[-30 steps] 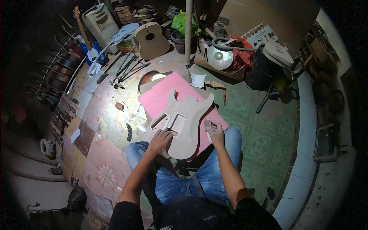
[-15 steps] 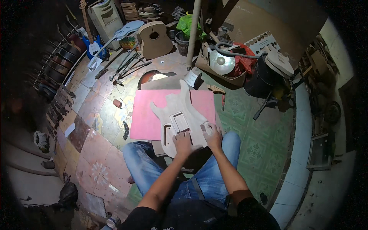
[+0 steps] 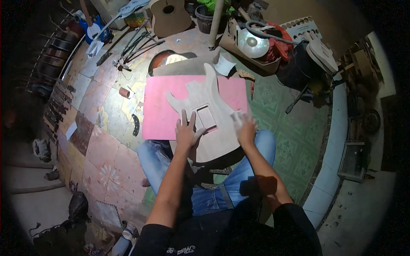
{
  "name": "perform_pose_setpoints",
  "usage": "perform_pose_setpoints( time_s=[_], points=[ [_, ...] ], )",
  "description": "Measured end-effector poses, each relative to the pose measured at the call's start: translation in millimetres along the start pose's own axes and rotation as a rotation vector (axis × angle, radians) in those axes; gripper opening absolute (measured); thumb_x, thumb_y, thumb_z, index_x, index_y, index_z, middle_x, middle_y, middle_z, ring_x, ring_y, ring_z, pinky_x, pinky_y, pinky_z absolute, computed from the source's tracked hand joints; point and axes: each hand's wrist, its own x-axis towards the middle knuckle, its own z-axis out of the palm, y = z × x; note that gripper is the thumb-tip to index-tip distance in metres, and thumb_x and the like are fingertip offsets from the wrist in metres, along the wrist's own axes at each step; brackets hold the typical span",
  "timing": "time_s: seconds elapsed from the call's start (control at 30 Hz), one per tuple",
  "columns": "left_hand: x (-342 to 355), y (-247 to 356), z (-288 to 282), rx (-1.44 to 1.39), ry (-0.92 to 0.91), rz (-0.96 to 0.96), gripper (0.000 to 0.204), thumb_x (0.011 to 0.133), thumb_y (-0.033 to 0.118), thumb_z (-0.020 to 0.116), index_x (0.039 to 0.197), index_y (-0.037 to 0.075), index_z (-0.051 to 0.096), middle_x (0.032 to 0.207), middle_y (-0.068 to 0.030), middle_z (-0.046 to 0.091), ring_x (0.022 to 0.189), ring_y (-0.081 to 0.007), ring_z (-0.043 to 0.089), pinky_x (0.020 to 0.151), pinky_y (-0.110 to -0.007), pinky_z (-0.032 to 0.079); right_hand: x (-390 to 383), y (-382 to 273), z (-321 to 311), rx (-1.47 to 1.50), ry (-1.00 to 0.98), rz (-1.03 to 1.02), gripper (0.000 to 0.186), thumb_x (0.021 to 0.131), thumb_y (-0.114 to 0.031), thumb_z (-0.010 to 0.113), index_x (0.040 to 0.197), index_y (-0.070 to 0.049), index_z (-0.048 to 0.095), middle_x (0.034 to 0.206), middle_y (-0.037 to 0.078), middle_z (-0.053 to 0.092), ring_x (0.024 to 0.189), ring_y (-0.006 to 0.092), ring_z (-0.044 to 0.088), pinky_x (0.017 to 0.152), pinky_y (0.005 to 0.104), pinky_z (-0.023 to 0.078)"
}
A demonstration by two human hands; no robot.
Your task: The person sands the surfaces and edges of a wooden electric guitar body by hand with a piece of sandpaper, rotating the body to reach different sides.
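An unpainted pale electric guitar body (image 3: 222, 141) with cut-out cavities lies over a pink board (image 3: 156, 100) and my lap, its long horn pointing away from me. My left hand (image 3: 185, 130) rests on its lower left part, fingers spread beside the rectangular cavity, partly covering the body there. At the body's right edge, my right hand (image 3: 247, 132) is blurred, its fingers bent round a small pale pad (image 3: 237, 118) pressed on the wood. My jeans-clad knees stick out under the board and body.
Behind the board lie a sunburst guitar (image 3: 158, 59), a white sheet (image 3: 224, 65) and red-handled pliers (image 3: 252, 89). Further back stand an acoustic body (image 3: 168, 23), a pole (image 3: 215, 30), a cluttered box (image 3: 235, 47) and a black bucket (image 3: 288, 70). Guitars (image 3: 55, 59) line the left; a small roll (image 3: 124, 93) lies nearby.
The guitar body has turned so its horns point further up and left, and the pink board now sits squarer. My left hand has shifted up and left; my right hand is higher and blurred.
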Motion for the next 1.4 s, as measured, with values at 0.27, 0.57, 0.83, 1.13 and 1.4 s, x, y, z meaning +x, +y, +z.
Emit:
perform_pose_setpoints(
  time_s=[0.27, 0.57, 0.83, 1.13, 1.4],
  points=[
    [3.1, 4.7, 10.8, -0.006, -0.011, -0.010, 0.093, 0.081, 0.065, 0.069, 0.158, 0.029, 0.033, 0.169, -0.0171, 0.012, 0.137, -0.0568, 0.034, 0.106, -0.066, 0.038, -101.7, -9.0, 42.0, -0.026, -0.343, -0.485, 0.035, 0.086, -0.019, 0.066, 0.120, -0.010, 0.069, 0.127, 0.019, 0.061, 0.125, 0.0399, 0.053, 0.106, 0.0535, 0.040],
    [9.4, 8.2, 4.9, 0.008, -0.168, -0.084, 0.102, 0.080, 0.072, 0.065, 0.162, 0.031, 0.019, 0.169, -0.0173, 0.004, 0.141, -0.0597, 0.026, 0.109, -0.065, 0.039, -152.9, -58.6, 63.1, 0.114, -0.160, -0.319, 0.033, 0.087, -0.024, 0.069, 0.117, -0.011, 0.069, 0.124, 0.019, 0.057, 0.122, 0.0415, 0.050, 0.106, 0.0598, 0.035],
    [6.5, 10.4, -4.7, -0.027, -0.134, -0.104, 0.102, 0.080, 0.072, 0.066, 0.161, 0.031, 0.022, 0.170, -0.0168, 0.003, 0.140, -0.0597, 0.027, 0.107, -0.065, 0.042, -85.3, -29.2, 30.4, 0.059, -0.017, -0.004, 0.048, 0.089, -0.032, 0.069, 0.128, -0.005, 0.060, 0.131, 0.023, 0.057, 0.119, 0.0435, 0.052, 0.103, 0.0610, 0.036],
    [4.3, 7.2, -0.1, -0.020, -0.109, -0.105, 0.103, 0.079, 0.072, 0.066, 0.162, 0.031, 0.021, 0.169, -0.0167, 0.003, 0.140, -0.0590, 0.029, 0.107, -0.065, 0.041, -64.9, -9.5, 23.9, 0.160, -0.114, -0.067, 0.045, 0.083, -0.030, 0.074, 0.120, -0.007, 0.063, 0.122, 0.021, 0.057, 0.117, 0.0418, 0.052, 0.101, 0.0585, 0.037],
    [5.2, 10.5, 0.1, 0.018, -0.135, -0.134, 0.099, 0.081, 0.070, 0.066, 0.161, 0.032, 0.022, 0.169, -0.0166, 0.006, 0.140, -0.0585, 0.029, 0.109, -0.063, 0.040, -124.0, -61.3, 37.6, 0.157, -0.186, -0.368, 0.039, 0.082, -0.031, 0.075, 0.116, -0.012, 0.068, 0.114, 0.018, 0.059, 0.115, 0.0385, 0.053, 0.099, 0.0578, 0.039]
  ],
)
